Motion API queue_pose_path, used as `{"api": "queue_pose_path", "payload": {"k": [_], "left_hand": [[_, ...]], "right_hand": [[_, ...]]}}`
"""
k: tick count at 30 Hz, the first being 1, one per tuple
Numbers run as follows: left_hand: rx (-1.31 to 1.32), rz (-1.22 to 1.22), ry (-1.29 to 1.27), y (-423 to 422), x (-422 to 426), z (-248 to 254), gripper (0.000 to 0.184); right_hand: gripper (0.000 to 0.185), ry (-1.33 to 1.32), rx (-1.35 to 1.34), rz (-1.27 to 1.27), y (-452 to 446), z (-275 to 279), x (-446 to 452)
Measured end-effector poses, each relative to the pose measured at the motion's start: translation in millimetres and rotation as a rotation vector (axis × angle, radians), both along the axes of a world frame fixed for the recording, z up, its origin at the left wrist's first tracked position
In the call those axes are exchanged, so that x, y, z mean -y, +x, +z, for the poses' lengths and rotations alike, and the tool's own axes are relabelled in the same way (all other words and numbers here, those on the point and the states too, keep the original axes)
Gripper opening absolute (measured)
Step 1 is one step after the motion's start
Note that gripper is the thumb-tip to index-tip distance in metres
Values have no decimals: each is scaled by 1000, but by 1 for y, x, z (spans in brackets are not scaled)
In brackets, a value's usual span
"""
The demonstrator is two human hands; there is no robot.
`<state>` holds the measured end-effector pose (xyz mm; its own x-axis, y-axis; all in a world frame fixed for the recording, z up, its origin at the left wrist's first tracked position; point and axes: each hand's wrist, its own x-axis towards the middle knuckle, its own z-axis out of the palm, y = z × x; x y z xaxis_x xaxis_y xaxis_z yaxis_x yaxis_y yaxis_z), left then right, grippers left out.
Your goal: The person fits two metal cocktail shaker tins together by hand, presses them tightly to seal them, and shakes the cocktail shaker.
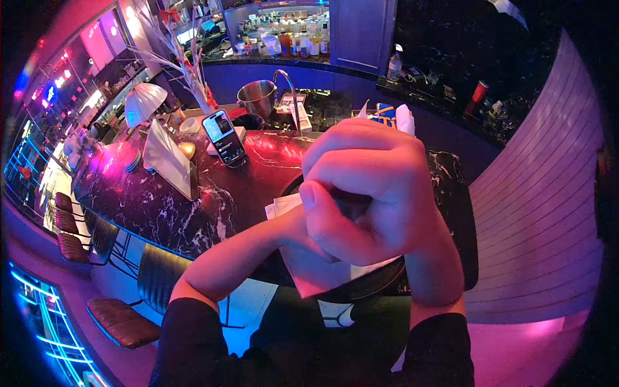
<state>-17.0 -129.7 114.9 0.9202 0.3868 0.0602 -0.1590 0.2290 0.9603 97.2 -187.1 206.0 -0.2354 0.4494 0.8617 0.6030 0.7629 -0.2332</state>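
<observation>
My right hand (371, 187) is raised close to the camera, its fingers curled into a loose fist around a dark hollow. Whatever may be inside that grip is hidden. Behind it, my left hand (302, 231) meets it from the left, and only the part near the wrist shows; its fingers are covered by the right hand. Under both hands, pale sheets of paper or cloth (316, 271) lie on a round dark tray (371, 287) at the counter's near edge.
On the marble counter (193, 222) stand a lit phone (224, 137), a tilted menu-like board (169, 160), a ribbed lamp (145, 103) and a metal bucket (256, 98) beside a curved tap (293, 97). A blue packet (385, 115) sits behind my hands. Stools (122, 321) line the left.
</observation>
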Motion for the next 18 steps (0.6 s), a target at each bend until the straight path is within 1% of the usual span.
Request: {"api": "queue_pose_path", "payload": {"k": [2, 3, 5, 6, 8, 9, 11, 12, 14, 16, 18], "left_hand": [[-12, 141, -275, 1, -6, -2, 54], [80, -61, 100, -3, -26, -5, 53], [169, -262, 476, -7, -30, -5, 52], [122, -188, 383, -11, -16, 2, 54], [76, -114, 290, -8, -11, 3, 57], [22, -147, 182, -4, -18, -4, 61], [-32, -178, 74, -2, -25, -8, 65], [14, -210, 216, -5, -28, -8, 71], [60, -241, 358, -4, -35, -17, 76], [104, -287, 398, 1, -47, -34, 80], [150, -338, 464, -3, -54, -38, 84]], "right_hand": [[8, 5, 0, -9, 0, 0, 0], [8, 4, -1, -6, 0, 0, 0], [8, 3, -3, -3, 0, 0, 0], [8, 2, -5, -1, 0, 0, 0], [9, 1, -8, 2, 0, 0, 0], [9, -4, -4, 1, 0, 1, 1], [9, -8, 0, 1, 0, 1, 0], [9, -4, 2, -1, 0, 1, 0], [9, 1, 4, -5, 0, 0, 0], [8, -4, -3, -1, 1, 0, 0], [8, -2, -1, -3, 1, 1, 0]]}}
